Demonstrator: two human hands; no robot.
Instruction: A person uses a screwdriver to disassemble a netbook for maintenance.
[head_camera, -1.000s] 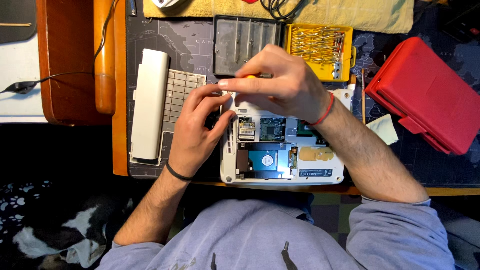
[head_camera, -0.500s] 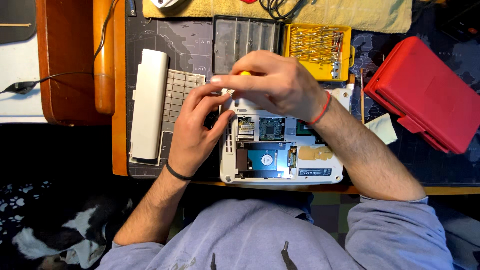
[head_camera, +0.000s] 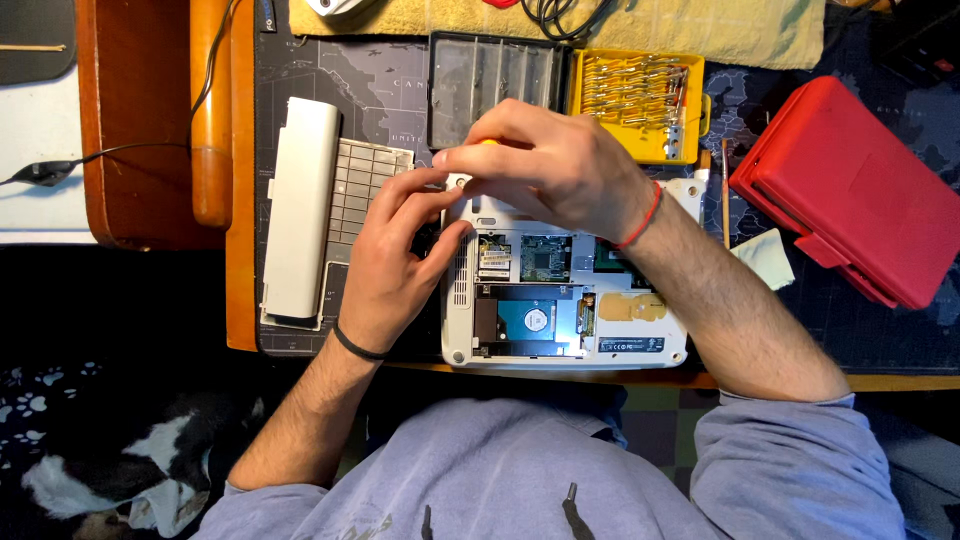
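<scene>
A small white laptop (head_camera: 560, 340) lies upside down near the desk's front edge, its bottom cover off, showing a drive and circuit boards. My right hand (head_camera: 545, 165), with a red band at the wrist, is closed around a yellow-handled screwdriver (head_camera: 487, 143) at the laptop's far left corner. My left hand (head_camera: 400, 245), with a dark wristband, rests against the laptop's left edge, its fingertips pinched at the same corner beside the screwdriver tip. What the left fingers pinch is hidden.
A white battery pack (head_camera: 297, 210) and a detached keyboard (head_camera: 360, 195) lie left of the laptop. Behind it are a clear-lidded tray (head_camera: 495, 85) and a yellow bit case (head_camera: 635, 100). A red box (head_camera: 850, 190) sits right, beside a small cloth (head_camera: 765, 255). A wooden chair arm (head_camera: 210, 110) stands left.
My right hand has shifted slightly left and turned around the screwdriver at the corner. The left hand and the laptop stay where they were.
</scene>
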